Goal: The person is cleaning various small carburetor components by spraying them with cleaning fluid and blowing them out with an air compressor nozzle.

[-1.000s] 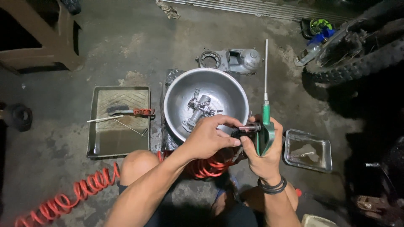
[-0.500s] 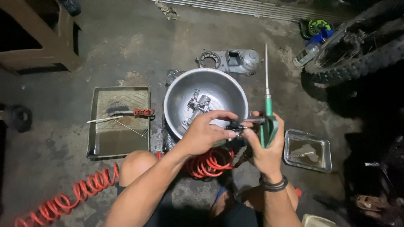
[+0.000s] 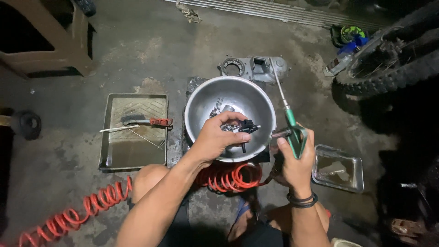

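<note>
Grey, stained concrete floor [image 3: 151, 50] fills most of what we see, and the edges are very dark. We count two hands. Our left hand [image 3: 215, 139] is over the near side of one round metal bowl [image 3: 201, 103]. Its fingers [image 3: 231, 120] are closed on one small black part [image 3: 247, 128], which hangs just above the bowl's near rim. Our right hand [image 3: 297, 162] is just right of the bowl. Its fingers are wrapped tight on one green air blow gun [image 3: 295, 132]. The gun's long thin nozzle points up toward the far side.

Inside the bowl lie a few small shiny metal bits [image 3: 218, 110], but our left hand hides some, so we cannot count them. We count two trays: one big flat tray [image 3: 114, 155] to the left, with a brush with a red handle [image 3: 146, 121] in it, and one small tray [image 3: 340, 180] to the right. What lies in the small tray is hard to make out. One orange coiled hose [image 3: 91, 206] runs along the near floor and under our arms. One grey engine cover [image 3: 256, 68] sits just past the bowl. One knobby tyre [image 3: 393, 73] at the far right is cut off by the edge.
</note>
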